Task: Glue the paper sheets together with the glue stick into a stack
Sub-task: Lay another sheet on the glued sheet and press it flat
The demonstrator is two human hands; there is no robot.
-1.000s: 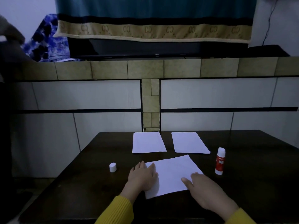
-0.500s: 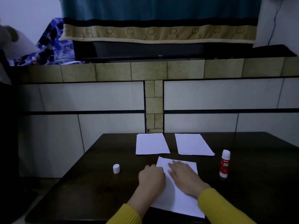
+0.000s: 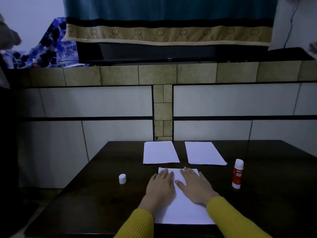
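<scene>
A white paper sheet (image 3: 184, 210) lies straight in front of me near the table's front edge. My left hand (image 3: 161, 185) and my right hand (image 3: 193, 183) rest flat on its far half, fingers spread, holding nothing. Two more white sheets lie side by side further back: the left sheet (image 3: 159, 152) and the right sheet (image 3: 204, 153). A red and white glue stick (image 3: 237, 174) stands upright without its cap to the right of my hands. Its white cap (image 3: 122, 178) stands on the table to the left.
The dark wooden table (image 3: 85, 203) butts against a tiled wall (image 3: 103, 103). A ledge above it carries a dark television under a teal and beige cloth (image 3: 164, 23). Blue patterned fabric (image 3: 49, 47) lies at the ledge's left end.
The near sheet was turned from a slanted position to lie straight. Both hands moved onto its far half and flattened on it.
</scene>
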